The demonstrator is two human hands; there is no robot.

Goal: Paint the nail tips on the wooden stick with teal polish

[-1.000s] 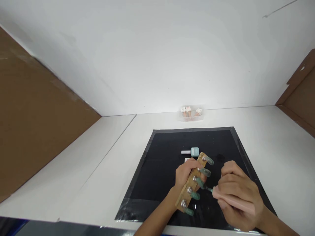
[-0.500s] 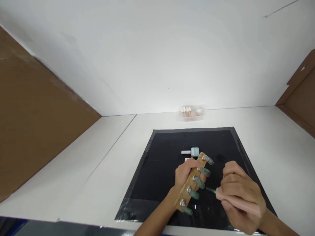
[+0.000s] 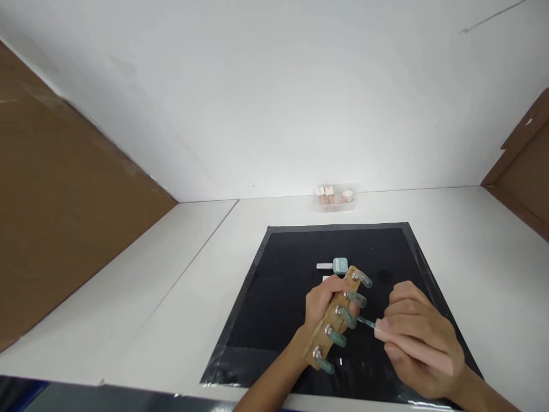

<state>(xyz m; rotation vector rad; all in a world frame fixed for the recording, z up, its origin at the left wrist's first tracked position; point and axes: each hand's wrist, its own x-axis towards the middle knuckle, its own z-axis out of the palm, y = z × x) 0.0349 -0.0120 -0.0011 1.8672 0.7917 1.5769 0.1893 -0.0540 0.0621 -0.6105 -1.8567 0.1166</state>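
My left hand point(image 3: 321, 300) is wrapped round a wooden nail display stand point(image 3: 322, 339), tilted over the mat. Several green, see-through false nails point(image 3: 337, 339) stick out from its right side on metal mounts. In my right hand point(image 3: 422, 337) is a nail polish brush with a pale pink handle point(image 3: 424, 352). Its thin, green-coated tip point(image 3: 365, 322) points left and reaches the end of the middle false nail; whether it touches is too small to tell. A light blue polish bottle point(image 3: 340, 265) with a pale cap lies just beyond the stand.
A black mat point(image 3: 291, 257) with taped edges covers part of the white table point(image 3: 184, 297). At the back, a clear plastic box point(image 3: 338, 206) holds white-and-pink bottles. Brown panels stand left point(image 3: 77, 200) and right point(image 3: 527, 160). Part of a small white item point(image 3: 325, 278) shows behind my left hand.
My right hand has tilted the brush, and its tip has moved slightly up and left to the middle false nail. My left hand and the stand have barely moved.
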